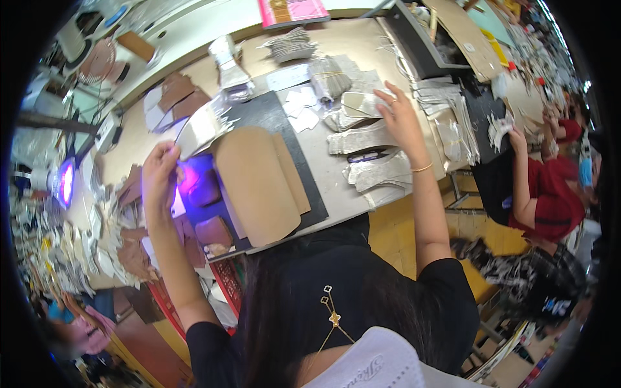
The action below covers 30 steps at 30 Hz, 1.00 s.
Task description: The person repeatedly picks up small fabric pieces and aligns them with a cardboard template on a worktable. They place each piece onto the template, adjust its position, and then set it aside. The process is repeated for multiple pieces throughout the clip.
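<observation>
My left hand (pixel 162 169) is closed on the lower end of a pale, strap-like stack of cut pieces (pixel 202 131), raised over the left part of the black mat (pixel 260 108). Thin threads or strips trail from its far end. Beneath and to the right of it lies a large tan rounded board (pixel 255 184). My right hand (pixel 402 123) has its fingers apart at the edge of a small pale panel (pixel 361 103) atop bundled pieces. More pale cut bundles (pixel 363 138) lie below that hand, with a dark purple object (pixel 367 156) between them.
A lit violet lamp (pixel 66 181) stands at the left. Brown cut pieces (pixel 178 97) lie behind my left hand, small white pieces (pixel 301 110) beyond the board. A dark open box (pixel 432 48) sits at far right. A red crate (pixel 226 284) is below the table; a co-worker (pixel 550 184) works right.
</observation>
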Each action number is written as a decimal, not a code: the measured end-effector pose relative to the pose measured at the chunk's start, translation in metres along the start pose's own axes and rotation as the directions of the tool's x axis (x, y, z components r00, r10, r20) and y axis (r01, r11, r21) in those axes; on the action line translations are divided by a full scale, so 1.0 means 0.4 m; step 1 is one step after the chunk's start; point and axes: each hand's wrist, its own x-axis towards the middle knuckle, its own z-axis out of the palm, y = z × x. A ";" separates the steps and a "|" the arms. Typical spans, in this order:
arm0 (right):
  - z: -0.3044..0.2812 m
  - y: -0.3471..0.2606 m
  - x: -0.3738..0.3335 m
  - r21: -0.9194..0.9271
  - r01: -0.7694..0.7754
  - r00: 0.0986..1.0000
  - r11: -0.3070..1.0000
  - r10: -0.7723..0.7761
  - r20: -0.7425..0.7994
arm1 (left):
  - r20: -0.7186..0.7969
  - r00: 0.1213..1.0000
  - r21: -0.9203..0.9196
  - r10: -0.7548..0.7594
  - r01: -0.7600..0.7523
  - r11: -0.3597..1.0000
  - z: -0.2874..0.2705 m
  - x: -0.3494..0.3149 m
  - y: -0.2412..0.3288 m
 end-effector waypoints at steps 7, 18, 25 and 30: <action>0.034 0.082 0.054 -0.009 -0.014 0.970 1.000 0.016 0.244 | -0.047 0.999 0.174 -0.026 0.034 0.984 -0.019 0.038 -0.014; 0.018 0.000 0.058 -0.104 0.110 0.990 0.989 -0.100 0.099 | -0.122 0.991 0.277 0.053 -0.017 0.961 -0.019 0.029 -0.038; 0.018 -0.004 0.057 0.049 -0.025 0.986 0.999 0.016 0.168 | -0.217 0.969 0.523 0.122 0.010 0.852 -0.048 -0.005 -0.047; 0.026 -0.016 0.046 -0.188 0.298 0.951 0.936 -0.307 -0.018 | -0.079 0.980 0.843 0.182 -0.032 0.536 -0.077 -0.111 -0.127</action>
